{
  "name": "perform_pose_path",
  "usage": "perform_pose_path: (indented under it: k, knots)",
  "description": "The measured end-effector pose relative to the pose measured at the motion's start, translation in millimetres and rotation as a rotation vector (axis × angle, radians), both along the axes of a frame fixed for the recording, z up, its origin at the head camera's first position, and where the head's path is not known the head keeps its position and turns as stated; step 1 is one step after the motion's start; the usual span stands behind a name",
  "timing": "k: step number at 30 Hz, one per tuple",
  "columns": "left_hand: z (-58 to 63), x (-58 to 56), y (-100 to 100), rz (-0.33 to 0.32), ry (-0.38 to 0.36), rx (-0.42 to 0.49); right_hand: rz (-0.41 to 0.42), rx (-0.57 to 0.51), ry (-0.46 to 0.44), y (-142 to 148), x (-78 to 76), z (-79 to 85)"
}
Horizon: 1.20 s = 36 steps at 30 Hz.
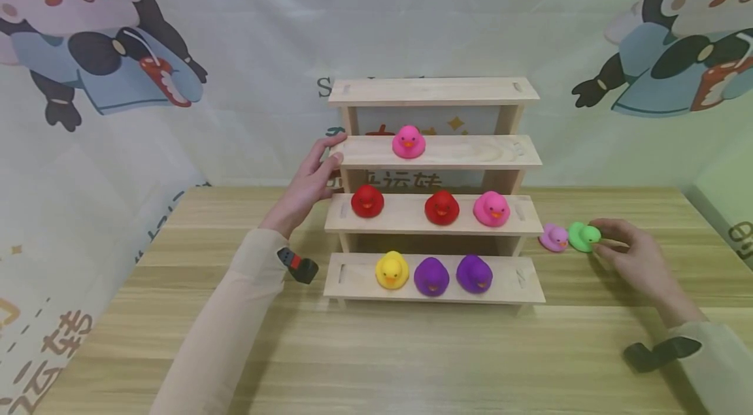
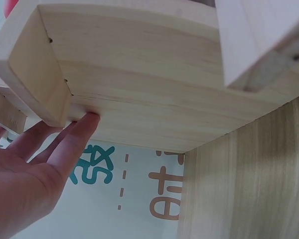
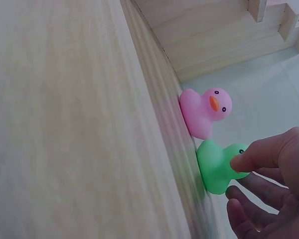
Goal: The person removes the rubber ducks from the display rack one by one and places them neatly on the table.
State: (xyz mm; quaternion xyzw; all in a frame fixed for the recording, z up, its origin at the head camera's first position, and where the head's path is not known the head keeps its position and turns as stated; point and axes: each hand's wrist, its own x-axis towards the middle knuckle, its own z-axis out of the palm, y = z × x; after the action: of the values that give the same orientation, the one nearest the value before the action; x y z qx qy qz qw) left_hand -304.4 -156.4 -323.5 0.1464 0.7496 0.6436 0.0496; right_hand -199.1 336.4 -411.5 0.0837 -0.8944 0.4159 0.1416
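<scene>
At the left end of a stepped wooden shelf [image 1: 435, 151], my left hand [image 1: 304, 185] grips the second board from the top. In the left wrist view, the left hand's fingers [image 2: 74, 142] reach behind a side panel of the shelf. To the shelf's right, my right hand [image 1: 638, 261] pinches the head of a green rubber duck [image 1: 581, 238], which stands on the table. The right wrist view shows a finger covering part of the green duck's beak [image 3: 217, 164]. A light purple-pink duck [image 1: 553, 238] stands right beside it, between the green duck and the shelf.
One pink duck [image 1: 408, 142] sits on the second board. Below are two red ducks [image 1: 367, 202] and another pink duck [image 1: 491, 210]. The lowest board bears a yellow duck [image 1: 391, 270] and two purple ducks [image 1: 431, 277]. A printed cloth [image 1: 265, 42] hangs behind the wood-grain table [image 1: 412, 356].
</scene>
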Motion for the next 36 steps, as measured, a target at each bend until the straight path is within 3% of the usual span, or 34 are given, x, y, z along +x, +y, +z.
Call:
perform_pose_path:
  k: [19,36]
  knots:
    - [0.8,0.0,0.0,-0.008,-0.006,0.0,0.008,-0.072,-0.037,1.8,-0.2,17.7]
    - [0.2,1.3,0.0,0.003,0.009,-0.016,0.033,-0.02,-0.023,-19.3,-3.1,31.0]
